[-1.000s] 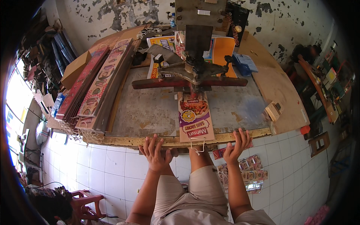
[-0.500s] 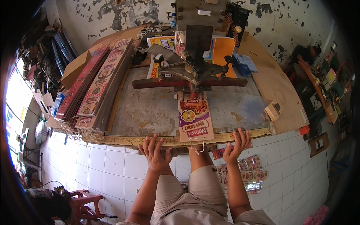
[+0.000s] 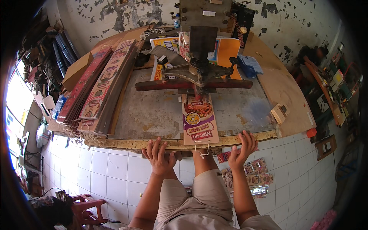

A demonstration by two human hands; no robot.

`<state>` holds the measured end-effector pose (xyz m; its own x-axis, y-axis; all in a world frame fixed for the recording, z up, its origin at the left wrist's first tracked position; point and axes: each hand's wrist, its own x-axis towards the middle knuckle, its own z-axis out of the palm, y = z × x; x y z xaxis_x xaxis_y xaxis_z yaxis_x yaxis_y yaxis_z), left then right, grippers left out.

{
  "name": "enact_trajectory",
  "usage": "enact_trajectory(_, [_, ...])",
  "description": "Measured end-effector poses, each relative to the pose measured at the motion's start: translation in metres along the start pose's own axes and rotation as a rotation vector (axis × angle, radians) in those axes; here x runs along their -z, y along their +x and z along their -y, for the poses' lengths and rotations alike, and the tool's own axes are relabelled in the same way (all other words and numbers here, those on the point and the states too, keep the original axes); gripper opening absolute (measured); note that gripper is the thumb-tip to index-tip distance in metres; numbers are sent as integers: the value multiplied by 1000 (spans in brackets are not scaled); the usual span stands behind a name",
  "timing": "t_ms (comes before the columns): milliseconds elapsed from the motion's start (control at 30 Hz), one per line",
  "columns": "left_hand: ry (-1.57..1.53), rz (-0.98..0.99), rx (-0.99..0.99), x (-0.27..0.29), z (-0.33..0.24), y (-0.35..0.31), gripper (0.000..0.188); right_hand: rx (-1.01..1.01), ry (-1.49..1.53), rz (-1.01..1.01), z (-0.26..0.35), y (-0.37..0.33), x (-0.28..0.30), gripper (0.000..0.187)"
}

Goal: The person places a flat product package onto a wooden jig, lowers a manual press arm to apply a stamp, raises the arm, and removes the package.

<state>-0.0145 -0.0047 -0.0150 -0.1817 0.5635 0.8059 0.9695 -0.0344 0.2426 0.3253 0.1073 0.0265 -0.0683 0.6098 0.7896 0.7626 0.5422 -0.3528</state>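
My left hand (image 3: 158, 156) rests with spread fingers at the front edge of the worktable (image 3: 111, 142), left of the middle. My right hand (image 3: 242, 151) lies on the same edge further right, its fingers apart too. Neither holds anything. Between them a printed cardboard strip (image 3: 200, 122) lies face up on the metal plate (image 3: 149, 111), its white string (image 3: 202, 149) hanging over the edge. The strip's far end is hidden beneath the red crossbar (image 3: 230, 83) of a press (image 3: 198, 73).
Stacks of long printed strips (image 3: 103, 82) stand at the left beside a brown cardboard box (image 3: 78, 69). A wooden block (image 3: 280, 114) and clear plastic film (image 3: 256, 112) lie at the right. Sachet strips (image 3: 258, 172) are on the tiled floor. A red stool (image 3: 87, 207) stands lower left.
My hands, the cardboard strip and the press stay where they were. At the lower left, the dark shape beside the red stool has shifted slightly.
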Motion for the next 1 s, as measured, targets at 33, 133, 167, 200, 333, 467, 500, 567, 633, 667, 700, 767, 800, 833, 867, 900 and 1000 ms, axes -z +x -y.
enact_trajectory(33, [-4,2,2,1,0,0,55,12,-18,23,9,5,4,52])
enact_trajectory(133, [-21,11,12,1,-2,0,56,83,13,168,37,27,13,55])
enact_trajectory(167, [-23,16,15,1,-2,0,57,112,41,229,49,36,14,57])
enact_trajectory(200, [-25,18,18,2,-1,1,57,175,83,271,60,48,15,61])
enact_trajectory(333, [5,24,-3,3,1,3,60,210,197,495,86,75,9,66])
enact_trajectory(467, [9,30,-2,2,-2,4,61,266,200,567,87,91,2,71])
enact_trajectory(500, [4,29,0,2,-2,4,61,282,200,596,88,96,2,72])
enact_trajectory(567, [5,40,12,4,-4,4,62,311,177,641,87,99,0,76])
enact_trajectory(633, [-1,48,20,5,-5,5,62,337,134,674,82,98,-5,81])
enact_trajectory(667, [-8,55,23,5,-5,6,62,337,140,670,82,97,-5,83])
enact_trajectory(700, [-15,62,26,6,-6,6,62,336,147,667,82,97,-5,84])
enact_trajectory(767, [-23,59,32,6,-7,7,62,339,148,669,81,96,-6,86])
enact_trajectory(800, [-26,55,33,6,-7,8,61,342,143,675,79,96,-8,87])
enact_trajectory(833, [-28,60,33,5,-8,8,61,346,138,681,77,96,-9,89])
enact_trajectory(867, [-28,63,34,6,-7,8,61,351,134,682,77,96,-10,89])
enact_trajectory(900, [-28,66,35,6,-7,8,61,357,131,683,76,95,-10,89])
enact_trajectory(1000, [-35,76,37,9,-8,9,61,369,118,672,76,94,-10,89])
